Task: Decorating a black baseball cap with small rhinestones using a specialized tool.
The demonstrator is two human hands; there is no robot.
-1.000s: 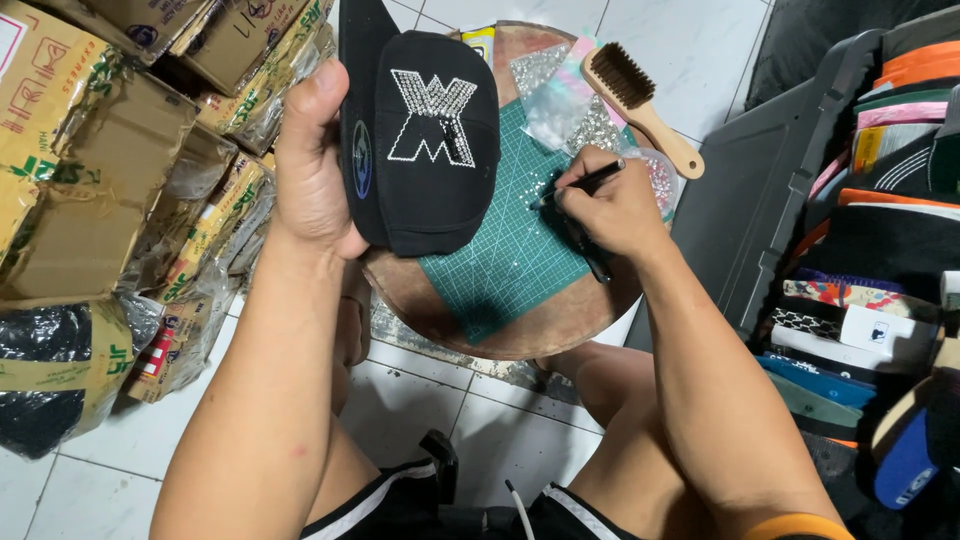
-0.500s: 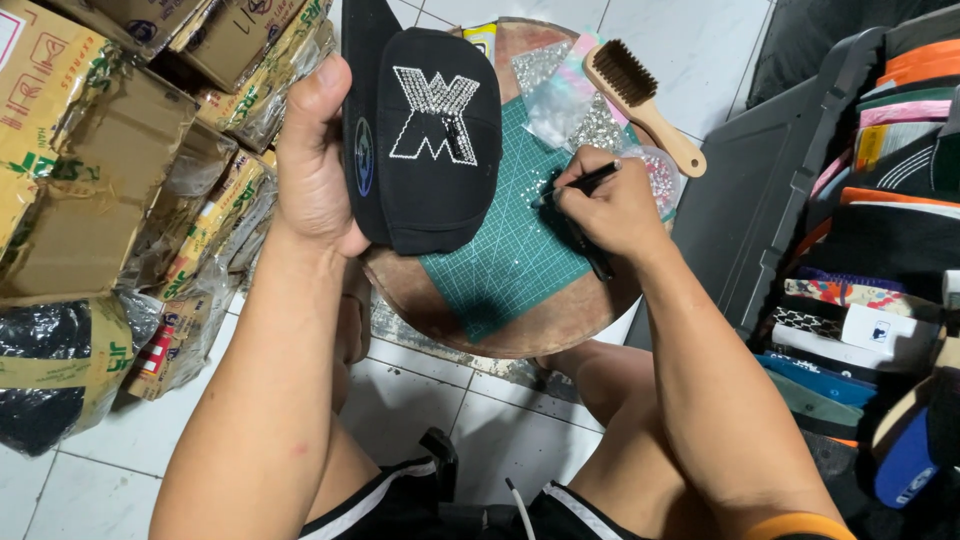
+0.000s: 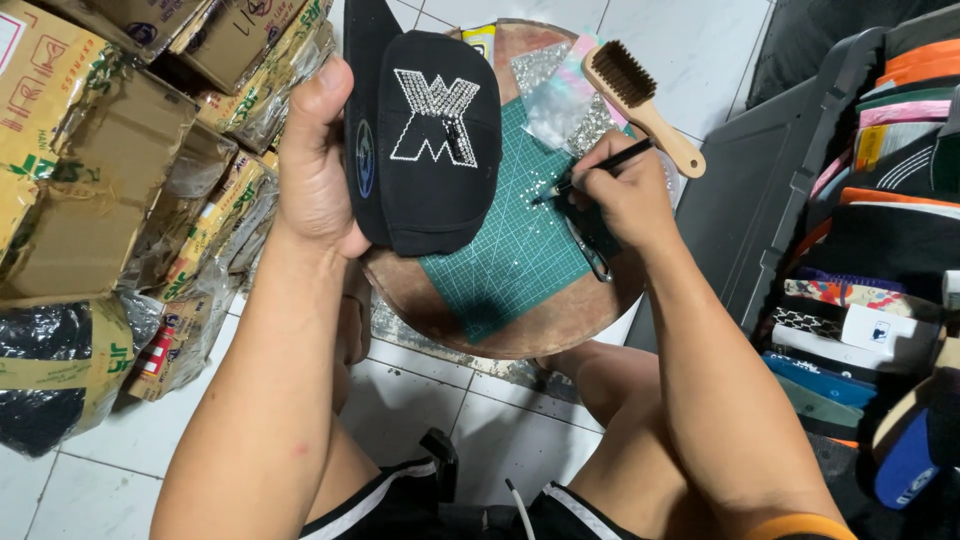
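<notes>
Two hands are at work over a small round table (image 3: 470,330). Gripped in the left hand (image 3: 315,165) is a black cap (image 3: 440,150), thumb curled over its side edge and the fingers hidden behind it, so the cap is held upright above the table's near-left part with its front turned to the camera. A letter-shaped patch of small shiny stones (image 3: 435,125) covers the cap's front panel.

Compared with the frames a second and half a second ago, the cap sits in nearly the same place and at the same tilt; the grasp on it has not shifted. The right hand (image 3: 625,195) has also hardly moved: its fingers are pinched together around a thin black pen-like tool (image 3: 595,170), whose tip points down and left, toward loose stones (image 3: 545,185) scattered on the green cutting mat (image 3: 510,260). I judge the tool to be picking at those stones while the cap waits.

Just beyond the right hand lie clear bags (image 3: 560,90) and a wooden brush (image 3: 640,105). Left of the cap-holding hand are stacked cardboard boxes (image 3: 90,130); right of the tool hand, a dark bin (image 3: 740,220) and stacked caps (image 3: 880,260).
</notes>
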